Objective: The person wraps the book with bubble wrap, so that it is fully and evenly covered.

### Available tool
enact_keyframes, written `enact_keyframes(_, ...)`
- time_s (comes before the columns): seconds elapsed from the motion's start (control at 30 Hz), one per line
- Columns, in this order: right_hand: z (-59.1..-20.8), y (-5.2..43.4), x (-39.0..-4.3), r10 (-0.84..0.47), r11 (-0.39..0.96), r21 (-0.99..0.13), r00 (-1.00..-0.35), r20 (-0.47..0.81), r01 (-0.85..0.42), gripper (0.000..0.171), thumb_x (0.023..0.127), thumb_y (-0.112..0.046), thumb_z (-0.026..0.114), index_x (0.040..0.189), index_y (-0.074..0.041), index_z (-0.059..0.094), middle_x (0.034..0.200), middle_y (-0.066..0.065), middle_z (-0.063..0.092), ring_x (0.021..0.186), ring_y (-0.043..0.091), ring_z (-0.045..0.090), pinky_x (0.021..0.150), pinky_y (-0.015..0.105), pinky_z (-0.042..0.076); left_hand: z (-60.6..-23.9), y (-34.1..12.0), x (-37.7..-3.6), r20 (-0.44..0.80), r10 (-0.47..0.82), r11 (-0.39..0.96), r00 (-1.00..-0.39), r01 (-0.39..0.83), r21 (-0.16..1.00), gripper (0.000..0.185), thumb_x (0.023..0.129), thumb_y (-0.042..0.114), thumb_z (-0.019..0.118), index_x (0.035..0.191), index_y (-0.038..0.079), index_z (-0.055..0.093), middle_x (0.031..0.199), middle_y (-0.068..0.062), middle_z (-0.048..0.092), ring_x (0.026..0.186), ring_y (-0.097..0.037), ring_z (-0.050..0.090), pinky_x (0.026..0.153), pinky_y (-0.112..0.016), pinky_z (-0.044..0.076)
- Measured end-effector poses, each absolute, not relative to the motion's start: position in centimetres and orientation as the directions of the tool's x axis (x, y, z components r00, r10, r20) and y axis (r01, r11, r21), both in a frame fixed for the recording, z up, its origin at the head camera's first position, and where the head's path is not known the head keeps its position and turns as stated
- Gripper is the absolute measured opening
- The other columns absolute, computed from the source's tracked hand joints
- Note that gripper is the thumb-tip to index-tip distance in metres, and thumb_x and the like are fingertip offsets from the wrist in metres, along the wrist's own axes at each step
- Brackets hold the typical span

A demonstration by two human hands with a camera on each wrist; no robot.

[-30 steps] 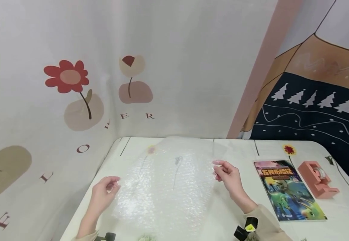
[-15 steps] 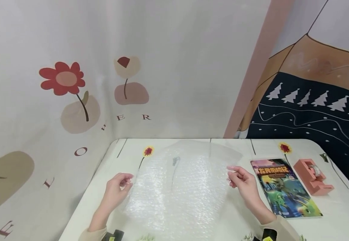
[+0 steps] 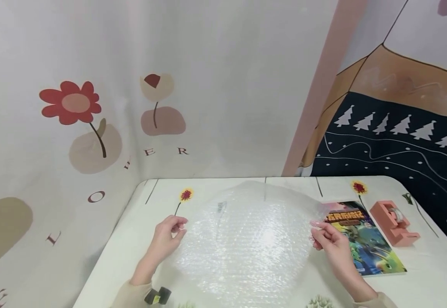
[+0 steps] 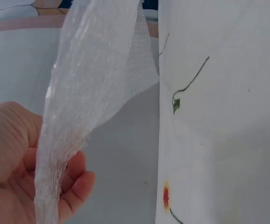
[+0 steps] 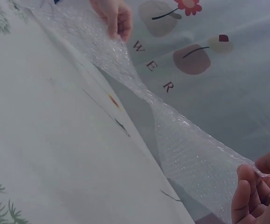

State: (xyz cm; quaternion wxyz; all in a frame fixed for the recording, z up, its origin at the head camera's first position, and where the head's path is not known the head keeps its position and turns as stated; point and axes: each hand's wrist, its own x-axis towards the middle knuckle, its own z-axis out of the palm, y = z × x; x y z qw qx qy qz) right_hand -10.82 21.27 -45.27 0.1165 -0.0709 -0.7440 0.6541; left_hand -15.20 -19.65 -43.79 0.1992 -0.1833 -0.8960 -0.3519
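A clear sheet of bubble wrap hangs between my two hands above the table. My left hand pinches its left edge between thumb and fingers; the left wrist view shows the bubble wrap running up from those curled fingers. On the other side, my right hand pinches the right edge. Seen from the right wrist, the bubble wrap stretches taut from the right hand to the left hand. Its far corner overlaps the top left of a colourful comic book.
The book lies on the white flower-printed tablecloth at the right. Just beyond it stands a pink tape dispenser with a roll of tape. Printed curtains rise behind the table and on its left.
Both hands have moved right with the bubble wrap, uncovering the printed flower at left. The sheet's far corner now reaches over the book. The head view has turned slightly right.
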Motion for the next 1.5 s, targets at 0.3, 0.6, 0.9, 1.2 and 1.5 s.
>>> enact_keyframes(0.3,-46.9,23.3,-10.4,0.285,0.168,-0.979,-0.956,-0.064,0.115,0.027,0.089,-0.022,0.064,0.109,-0.004,0.063,0.067,-0.001,0.06,0.057,0.009,0.056,0.056,0.022,0.051,-45.0,-18.1,-16.5,0.466,0.233,0.653,-0.853,0.493,0.575,0.024,0.068,-0.018,0.068,0.087,-0.004,0.064,0.074,-0.004,0.055,0.068,-0.013,0.051,0.061,-0.024,0.049)
enact_keyframes(0.6,-46.9,23.7,-10.0,0.288,0.199,-0.94,-0.933,-0.215,0.278,0.03,0.093,-0.016,0.057,0.109,0.009,0.059,0.066,0.0,0.062,0.058,0.009,0.056,0.056,0.024,0.051,-46.0,-17.4,-17.2,0.384,0.24,0.663,-0.892,0.439,0.606,0.022,0.071,-0.016,0.067,0.088,-0.003,0.064,0.076,-0.004,0.056,0.069,-0.015,0.052,0.062,-0.025,0.048)
enact_keyframes(0.9,-47.6,24.2,-9.6,0.283,0.303,-0.906,-0.935,-0.211,0.296,0.023,0.092,-0.016,0.06,0.089,0.006,0.065,0.059,0.004,0.062,0.049,0.012,0.056,0.047,0.024,0.046,-46.8,-16.9,-17.5,0.312,0.244,0.678,-0.918,0.391,0.622,0.02,0.071,-0.015,0.065,0.088,-0.003,0.064,0.076,-0.003,0.056,0.069,-0.014,0.051,0.062,-0.024,0.046)
enact_keyframes(1.2,-48.2,24.9,-9.6,0.223,0.422,-0.855,-0.949,-0.223,0.301,0.022,0.09,-0.014,0.059,0.077,0.002,0.065,0.059,0.006,0.062,0.048,0.015,0.057,0.044,0.025,0.046,-47.3,-16.7,-17.7,0.279,0.25,0.7,-0.927,0.372,0.61,0.02,0.071,-0.014,0.066,0.088,-0.003,0.064,0.075,-0.003,0.056,0.069,-0.014,0.05,0.061,-0.025,0.046)
enact_keyframes(1.5,-48.7,25.1,-9.6,0.194,0.505,-0.817,-0.959,-0.207,0.279,0.026,0.089,-0.015,0.062,0.067,-0.002,0.06,0.054,0.004,0.059,0.044,0.017,0.057,0.04,0.025,0.044,-47.9,-16.6,-17.8,0.244,0.253,0.721,-0.936,0.351,0.598,0.018,0.072,-0.011,0.067,0.088,-0.002,0.064,0.075,-0.002,0.055,0.068,-0.013,0.049,0.061,-0.025,0.045)
